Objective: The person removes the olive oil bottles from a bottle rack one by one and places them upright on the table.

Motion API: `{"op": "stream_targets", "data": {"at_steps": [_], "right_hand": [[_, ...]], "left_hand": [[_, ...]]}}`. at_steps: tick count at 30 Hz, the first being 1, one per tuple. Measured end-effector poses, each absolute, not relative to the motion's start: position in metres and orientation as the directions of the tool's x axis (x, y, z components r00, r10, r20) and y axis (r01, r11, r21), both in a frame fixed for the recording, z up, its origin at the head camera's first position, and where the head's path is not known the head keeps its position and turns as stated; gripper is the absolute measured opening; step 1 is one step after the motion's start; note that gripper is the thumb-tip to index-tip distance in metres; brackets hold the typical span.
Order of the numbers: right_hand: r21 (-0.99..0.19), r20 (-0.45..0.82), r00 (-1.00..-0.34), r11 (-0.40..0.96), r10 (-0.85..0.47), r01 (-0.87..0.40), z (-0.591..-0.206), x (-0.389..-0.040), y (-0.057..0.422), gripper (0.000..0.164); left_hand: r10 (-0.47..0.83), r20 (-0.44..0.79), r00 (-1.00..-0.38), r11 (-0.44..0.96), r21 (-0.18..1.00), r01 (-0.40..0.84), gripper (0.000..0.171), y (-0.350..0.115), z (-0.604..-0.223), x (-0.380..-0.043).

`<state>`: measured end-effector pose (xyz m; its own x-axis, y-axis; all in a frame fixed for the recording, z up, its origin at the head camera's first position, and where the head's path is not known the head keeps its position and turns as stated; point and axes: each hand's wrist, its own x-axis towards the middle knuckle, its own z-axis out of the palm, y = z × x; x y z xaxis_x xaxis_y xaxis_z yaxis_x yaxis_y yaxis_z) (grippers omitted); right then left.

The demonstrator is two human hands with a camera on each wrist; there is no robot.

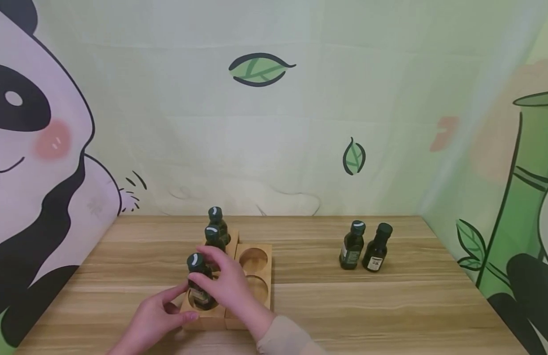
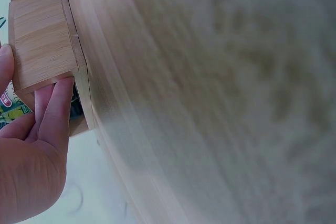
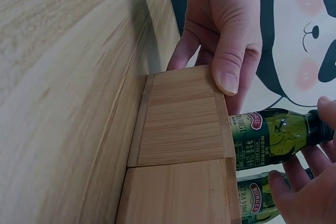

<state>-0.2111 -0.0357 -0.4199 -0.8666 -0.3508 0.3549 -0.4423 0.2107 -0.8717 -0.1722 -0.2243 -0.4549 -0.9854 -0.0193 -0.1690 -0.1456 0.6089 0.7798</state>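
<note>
My right hand [image 1: 225,278] holds a small dark-green olive oil bottle [image 3: 268,137] near its capped upper part. That bottle stands in the nearest round hole of the left wooden bottle rack [image 1: 206,323]. At the rack's near left corner, my left hand [image 1: 156,313] grips the wood, its thumb [image 3: 229,80] over the edge; in the left wrist view its fingers [image 2: 55,111] reach under the block. Two more bottles, a middle one [image 1: 213,236] and a far one [image 1: 216,217], stand behind in the same row. The right hand hides part of the middle bottle.
A second wooden rack [image 1: 266,256] adjoins the first on the right, with bare round holes showing. Farther right on the wood-grain table [image 1: 327,310], two bottles stand close together, one [image 1: 352,246] left of the other [image 1: 377,249]. A printed backdrop [image 1: 274,148] rises behind.
</note>
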Motion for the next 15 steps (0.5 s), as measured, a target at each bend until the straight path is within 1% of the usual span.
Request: {"op": "stream_targets", "data": {"at_steps": [6, 15], "right_hand": [[-0.881, 0.354, -0.876, 0.197, -0.328, -0.430, -0.4196, -0.2121, -0.0388, 0.040], [-0.883, 0.369, -0.875, 0.175, -0.313, -0.435, -0.4201, -0.2122, -0.0407, 0.035]], "left_hand": [[-0.005, -0.152, -0.988, 0.608, 0.784, -0.124, 0.088, -0.2246, -0.4537, -0.1712], [0.001, -0.135, -0.991, 0.615, 0.782, -0.106, 0.086, -0.2252, -0.4555, -0.1712]]}}
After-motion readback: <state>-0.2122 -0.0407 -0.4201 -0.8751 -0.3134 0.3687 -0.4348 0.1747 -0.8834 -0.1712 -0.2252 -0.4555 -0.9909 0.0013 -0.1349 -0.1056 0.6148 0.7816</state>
